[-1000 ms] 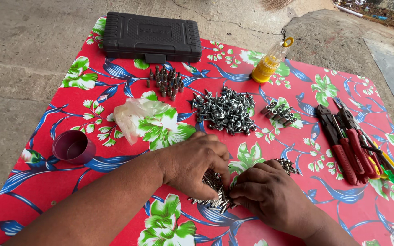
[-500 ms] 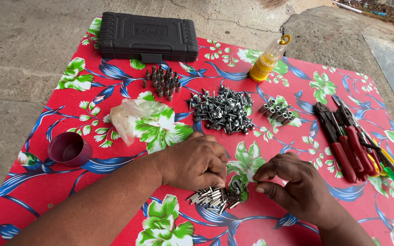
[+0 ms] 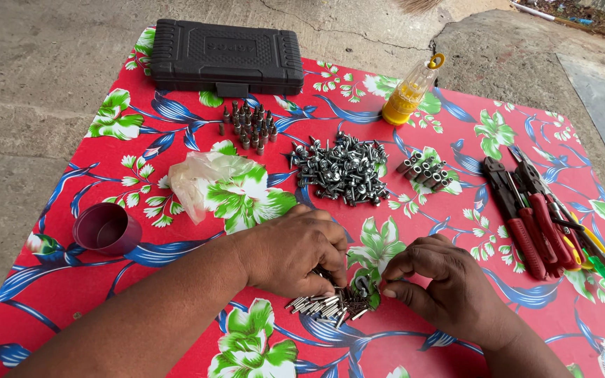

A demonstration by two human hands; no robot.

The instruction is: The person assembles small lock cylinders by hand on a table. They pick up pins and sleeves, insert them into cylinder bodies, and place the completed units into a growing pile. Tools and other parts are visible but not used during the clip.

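My left hand (image 3: 294, 252) rests knuckles-up on a small pile of thin metal pins and screws (image 3: 327, 306) at the near middle of the red flowered cloth (image 3: 456, 231), its fingertips curled into the pile. My right hand (image 3: 442, 287) sits just right of the pile, thumb and forefinger pinched close to a small round metal piece (image 3: 363, 285). Whether the fingers actually grip it is hidden. A bigger heap of washer-head screws (image 3: 341, 171) lies beyond both hands.
A black plastic case (image 3: 227, 56) lies at the far edge, dark bits (image 3: 248, 126) stand before it. A yellow oil bottle (image 3: 407, 94), short metal sleeves (image 3: 425, 171), a crumpled clear bag (image 3: 201, 178), a maroon cup (image 3: 105, 229) and red-handled pliers and screwdrivers (image 3: 540, 217) surround the hands.
My right hand has lifted off the small pile and shifted right, pinching at one piece. My left hand stayed on the pile, spreading it slightly.
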